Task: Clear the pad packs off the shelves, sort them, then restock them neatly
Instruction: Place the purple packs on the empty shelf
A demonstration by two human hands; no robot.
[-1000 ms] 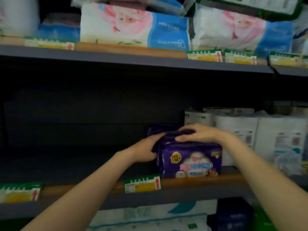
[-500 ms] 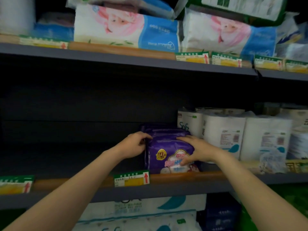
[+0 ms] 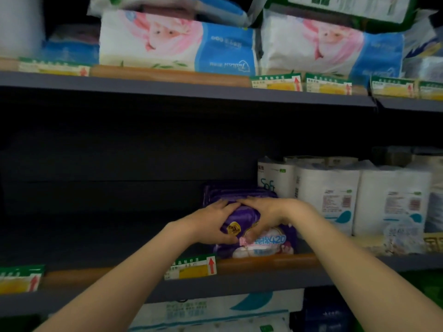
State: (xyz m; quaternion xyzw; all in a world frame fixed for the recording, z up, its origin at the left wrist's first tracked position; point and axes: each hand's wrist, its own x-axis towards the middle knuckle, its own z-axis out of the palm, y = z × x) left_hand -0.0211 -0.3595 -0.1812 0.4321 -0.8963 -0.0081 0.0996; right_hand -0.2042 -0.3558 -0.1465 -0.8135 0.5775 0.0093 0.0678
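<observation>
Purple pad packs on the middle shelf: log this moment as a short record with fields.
item: purple pad packs, a row running front to back
location: middle shelf, just left of the white tissue rolls
left hand: fingers curled over the front pack's top left corner, thumb on its face
right hand: fingers over the top, thumb pressing the front
shelf to the left: dark; contents cannot be made out
price tag: on the rail, below the left hand
upper shelf: tissue packs
</observation>
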